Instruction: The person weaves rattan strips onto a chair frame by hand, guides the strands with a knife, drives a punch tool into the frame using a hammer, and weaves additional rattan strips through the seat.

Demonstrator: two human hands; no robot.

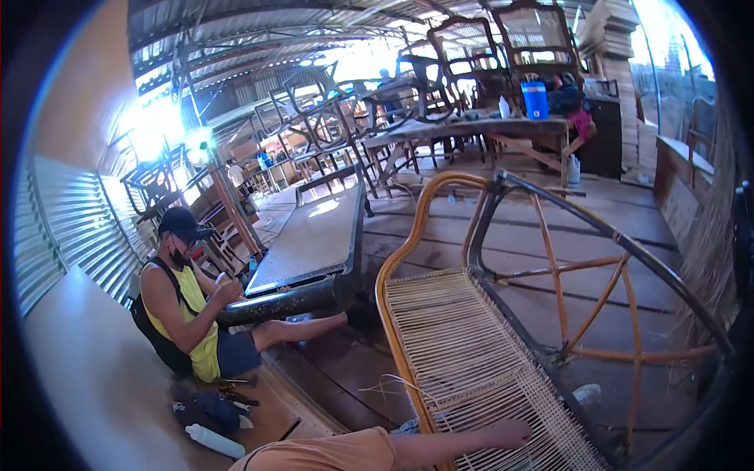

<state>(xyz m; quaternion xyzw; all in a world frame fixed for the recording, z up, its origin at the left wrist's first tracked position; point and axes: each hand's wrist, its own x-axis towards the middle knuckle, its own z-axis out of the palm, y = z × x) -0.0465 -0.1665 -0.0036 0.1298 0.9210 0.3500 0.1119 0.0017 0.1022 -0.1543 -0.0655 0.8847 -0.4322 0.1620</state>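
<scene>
From the lower edge an arm in an orange sleeve reaches right, and my left hand (510, 433) rests on or just above a woven cane panel (463, 337). Its fingers are not clear enough to read. My right hand is out of view. The panel has close crosswise strands at its far part and a denser weave with lengthwise strands nearer me. Around it runs a curved frame (385, 290), honey-brown on the left and dark along the right. A loose pale strand (393, 383) sticks out past the frame's left side.
On the left a seated person (188, 298) in a yellow top handles something small beside a long dark-framed panel (306, 235). A white bottle (214, 441) and hand tools (236, 392) lie near. Behind stand a workbench (471, 129), a blue container (535, 100) and stacked chair frames (463, 47).
</scene>
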